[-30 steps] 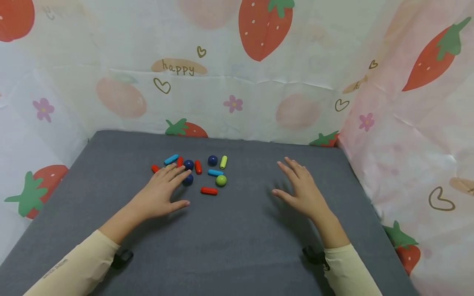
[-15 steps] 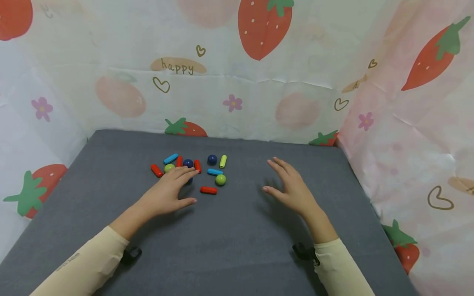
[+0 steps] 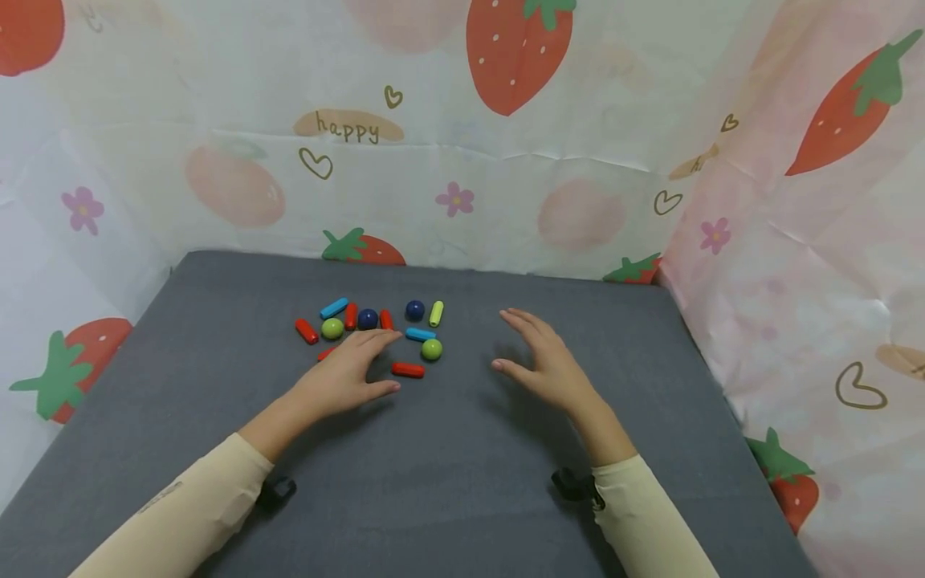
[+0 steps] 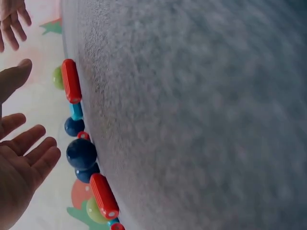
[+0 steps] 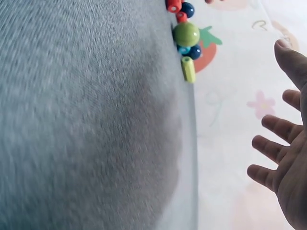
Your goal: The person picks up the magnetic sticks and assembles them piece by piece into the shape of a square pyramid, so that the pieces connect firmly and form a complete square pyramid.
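My left hand (image 3: 336, 381) hovers over the near side of a group of beads, fingers extended and thumb spread, holding nothing. It hides part of the group; a dark blue bead (image 4: 81, 154) shows in the left wrist view. A red tube bead (image 3: 408, 370) lies just right of its thumb. Close by are a green round bead (image 3: 431, 349) and a light blue tube bead (image 3: 420, 334). Over the grey cloth to the right, my right hand (image 3: 555, 371) is raised with relaxed, spread fingers and no object. Its nearest bead is the yellow-green tube bead (image 3: 437, 314).
Farther left lie another red tube bead (image 3: 307, 331), a second green round bead (image 3: 332, 328) and a blue tube bead (image 3: 334, 308). Grey cloth (image 3: 462, 482) covers the table. A strawberry-print curtain (image 3: 506, 177) encloses its back and sides.
Both hands have drifted inward, the left one rightward and the right one leftward. Beads at the left of the group have come into sight from behind the left hand. The visible beads have stayed put.
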Demonstrator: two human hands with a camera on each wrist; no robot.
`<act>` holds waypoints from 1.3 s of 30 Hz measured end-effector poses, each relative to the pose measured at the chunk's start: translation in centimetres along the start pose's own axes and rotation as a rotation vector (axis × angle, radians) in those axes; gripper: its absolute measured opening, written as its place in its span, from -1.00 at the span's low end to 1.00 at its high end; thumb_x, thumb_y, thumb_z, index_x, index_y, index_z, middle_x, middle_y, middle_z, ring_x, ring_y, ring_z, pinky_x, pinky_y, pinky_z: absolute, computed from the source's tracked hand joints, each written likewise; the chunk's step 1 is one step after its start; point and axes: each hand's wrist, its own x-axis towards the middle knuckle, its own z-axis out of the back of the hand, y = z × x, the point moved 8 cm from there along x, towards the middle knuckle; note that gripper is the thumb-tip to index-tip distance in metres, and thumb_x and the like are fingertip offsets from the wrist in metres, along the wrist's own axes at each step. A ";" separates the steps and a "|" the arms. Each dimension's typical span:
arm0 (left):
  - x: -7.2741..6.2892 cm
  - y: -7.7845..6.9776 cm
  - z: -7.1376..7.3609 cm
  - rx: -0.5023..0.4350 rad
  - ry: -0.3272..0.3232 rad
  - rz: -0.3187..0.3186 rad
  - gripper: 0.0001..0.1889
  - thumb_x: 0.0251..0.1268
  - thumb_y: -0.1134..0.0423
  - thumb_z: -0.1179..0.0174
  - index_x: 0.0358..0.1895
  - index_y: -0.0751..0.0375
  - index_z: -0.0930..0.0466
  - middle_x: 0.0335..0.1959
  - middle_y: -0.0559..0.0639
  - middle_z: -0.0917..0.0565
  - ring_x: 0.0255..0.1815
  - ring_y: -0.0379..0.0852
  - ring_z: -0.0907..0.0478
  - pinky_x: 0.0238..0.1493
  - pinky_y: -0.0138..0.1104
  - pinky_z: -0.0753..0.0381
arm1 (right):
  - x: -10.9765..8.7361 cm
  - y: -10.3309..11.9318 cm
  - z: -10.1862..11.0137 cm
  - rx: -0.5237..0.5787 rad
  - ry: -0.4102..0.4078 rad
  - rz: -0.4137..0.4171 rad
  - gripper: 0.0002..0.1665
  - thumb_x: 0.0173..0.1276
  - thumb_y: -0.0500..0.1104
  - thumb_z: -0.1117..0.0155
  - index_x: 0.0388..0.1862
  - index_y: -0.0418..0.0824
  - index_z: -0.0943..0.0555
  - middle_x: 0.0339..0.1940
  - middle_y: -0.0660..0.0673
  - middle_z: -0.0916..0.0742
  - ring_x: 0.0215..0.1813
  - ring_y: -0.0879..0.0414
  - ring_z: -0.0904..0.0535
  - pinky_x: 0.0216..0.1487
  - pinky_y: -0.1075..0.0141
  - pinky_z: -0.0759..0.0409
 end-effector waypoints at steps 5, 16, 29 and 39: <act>0.5 0.0 -0.5 -0.017 0.008 0.035 -0.19 0.25 0.02 -0.47 0.52 0.17 -0.35 0.46 0.16 -0.43 0.47 0.18 -0.35 0.37 0.10 -0.44 | 0.4 0.2 -0.8 0.033 0.024 -0.011 -0.06 0.38 0.12 -0.44 0.63 -0.01 -0.25 0.60 -0.10 -0.37 0.61 -0.09 -0.22 0.51 -0.20 -0.24; 1.5 0.2 -1.4 -0.050 0.036 0.087 -0.31 0.29 0.08 -0.45 0.44 0.22 -0.46 0.38 0.13 -0.54 0.39 0.12 -0.48 0.35 0.06 -0.49 | 1.8 0.4 -2.7 0.119 0.063 -0.041 -0.11 0.38 0.15 -0.43 0.60 0.05 -0.30 0.56 -0.03 -0.41 0.58 -0.02 -0.27 0.50 -0.13 -0.29; 2.3 0.3 -2.1 -0.075 0.061 0.134 -0.38 0.31 0.12 -0.43 0.40 0.19 -0.51 0.31 0.10 -0.60 0.32 0.11 -0.53 0.32 0.05 -0.50 | 3.9 1.2 -4.5 0.142 0.086 -0.053 -0.19 0.36 0.03 -0.48 0.54 0.02 -0.40 0.49 -0.04 -0.50 0.53 0.00 -0.36 0.48 -0.08 -0.36; 2.9 0.5 -2.9 -0.066 0.091 0.128 -0.52 0.32 0.20 -0.42 0.28 0.20 -0.61 0.20 0.08 -0.67 0.20 0.05 -0.61 0.24 -0.01 -0.56 | 5.3 1.0 -6.2 0.187 0.120 -0.084 -0.28 0.36 -0.06 -0.49 0.48 0.02 -0.48 0.46 -0.04 -0.53 0.51 -0.02 -0.39 0.47 -0.08 -0.37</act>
